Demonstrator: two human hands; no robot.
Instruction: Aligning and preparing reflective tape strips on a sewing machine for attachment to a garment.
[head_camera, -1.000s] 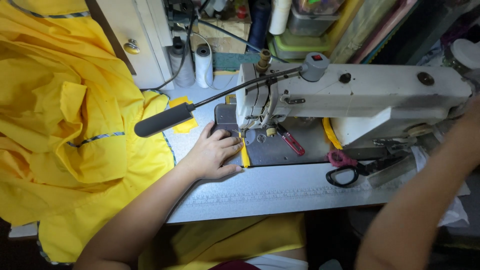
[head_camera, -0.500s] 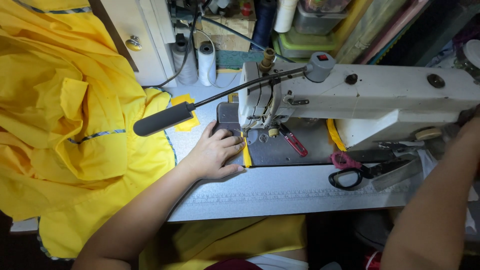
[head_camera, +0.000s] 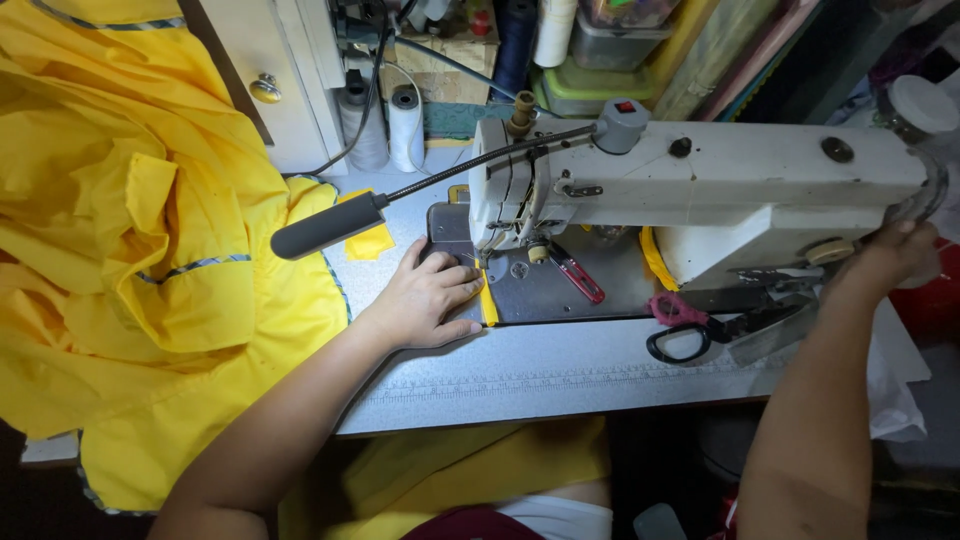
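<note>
A white sewing machine (head_camera: 720, 190) stands on a grey table (head_camera: 560, 375). My left hand (head_camera: 428, 300) lies flat on the table beside the needle area, fingertips pressing a narrow yellow strip of fabric (head_camera: 488, 300) at the presser foot. My right hand (head_camera: 885, 255) grips the handwheel (head_camera: 925, 195) at the machine's right end. A big heap of yellow fabric (head_camera: 130, 250) with grey-blue piping covers the table's left side.
A black gooseneck lamp (head_camera: 330, 225) reaches over the table's left part. Scissors (head_camera: 700, 325) with pink and black handles lie under the machine arm, a red-handled tool (head_camera: 578, 280) on the bed plate. Thread cones (head_camera: 405, 125), boxes and containers crowd the back.
My right arm has risen from the lower right and the hand now holds the handwheel. The view has shifted slightly. My left hand stays in place.
</note>
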